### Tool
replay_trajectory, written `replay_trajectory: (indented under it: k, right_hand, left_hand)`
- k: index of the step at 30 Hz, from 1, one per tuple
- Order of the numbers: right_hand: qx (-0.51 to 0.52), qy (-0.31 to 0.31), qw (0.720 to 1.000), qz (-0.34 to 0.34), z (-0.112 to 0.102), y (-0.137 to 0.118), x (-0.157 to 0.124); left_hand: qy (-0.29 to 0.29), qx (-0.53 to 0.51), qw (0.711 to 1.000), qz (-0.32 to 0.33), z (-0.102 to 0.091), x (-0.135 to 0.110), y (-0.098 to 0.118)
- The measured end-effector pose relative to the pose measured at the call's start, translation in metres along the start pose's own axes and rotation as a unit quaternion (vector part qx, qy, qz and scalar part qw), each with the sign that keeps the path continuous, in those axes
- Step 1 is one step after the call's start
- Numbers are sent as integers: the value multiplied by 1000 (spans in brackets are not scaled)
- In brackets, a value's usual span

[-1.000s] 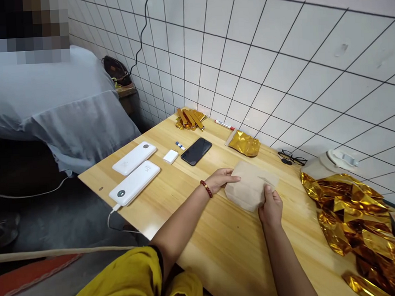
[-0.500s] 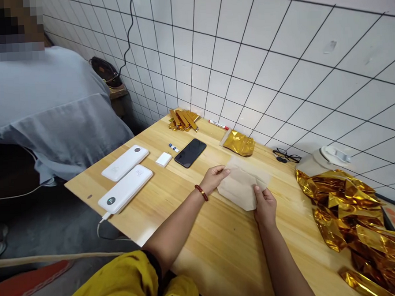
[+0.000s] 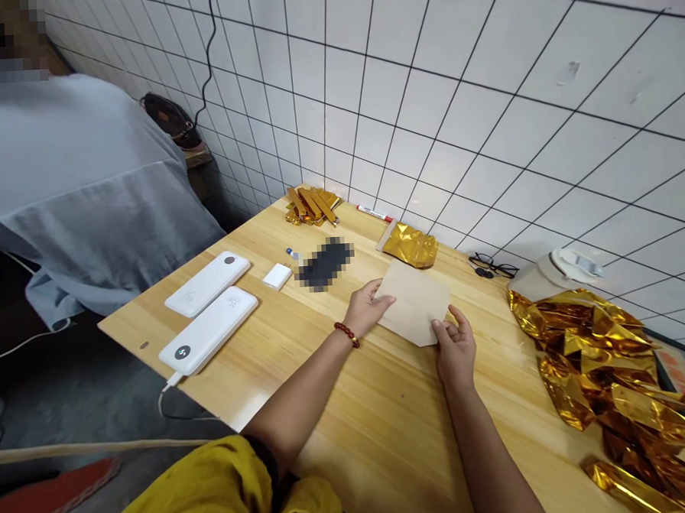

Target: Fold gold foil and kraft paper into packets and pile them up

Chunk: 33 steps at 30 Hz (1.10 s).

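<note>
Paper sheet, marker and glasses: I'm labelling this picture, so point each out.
Paper sheet (image 3: 417, 302), head view, bare middle.
Marker (image 3: 375, 213), head view, white barrel.
Glasses (image 3: 492, 265), head view, dark frame.

Wooden table (image 3: 357, 432); power banks (image 3: 207, 306); paper (image 3: 414, 305); foil (image 3: 606, 357)

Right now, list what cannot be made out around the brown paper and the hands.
- Head view: the underside of the brown paper sheet is hidden by the sheet itself.
- The left hand has fingertips tucked at the sheet's edge; the grip is unclear.
- The right hand shows its back only; the palm is hidden.
- The flat item beyond the sheet is pixelated.
- The gold foil heap is cut off by the right edge.
</note>
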State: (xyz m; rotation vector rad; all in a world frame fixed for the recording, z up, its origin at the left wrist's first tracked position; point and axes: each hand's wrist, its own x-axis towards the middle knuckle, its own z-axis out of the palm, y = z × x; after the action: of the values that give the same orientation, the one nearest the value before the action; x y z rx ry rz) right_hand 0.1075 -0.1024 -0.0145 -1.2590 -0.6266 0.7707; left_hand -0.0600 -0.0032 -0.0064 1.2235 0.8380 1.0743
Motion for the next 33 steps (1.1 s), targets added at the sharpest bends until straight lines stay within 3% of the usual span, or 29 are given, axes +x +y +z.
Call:
replay_trajectory:
  k: [6,11,13,17,19,25,27,29,33]
  right_hand:
    - [-40,3,999,-19,-2,4,1]
    - [-75,26,997,-13,-8,13,7]
    - [-75,31,997,-17,-8,14,8]
    - [-25,47,999,13,-8,11,11]
    - [8,42,998,37,-8,8,13]
    - [-3,-10,997,77,-9,0,15]
    - [-73,-38,996,41,-11,0,15]
    - [-175,-59,982,-39,-15,0,15]
    - [-345,-76,913,-205,-22,5,18]
  left_hand:
    - [56,108,993,6,-5,-2,1]
    - [42,101,994,-2,-12,2,-1]
    - [11,107,994,-30,-17,2,-1]
    - [-104,123,985,-58,-26,1,0]
    - [-124,135,983,-25,-28,0,-1]
    - [-74,240,962,106,-29,1,-3]
    - [-63,277,948,145,-30,2,-2]
    - [-46,315,930,182,-32,4,0]
    - [-75,357,909,203,-32,5,1]
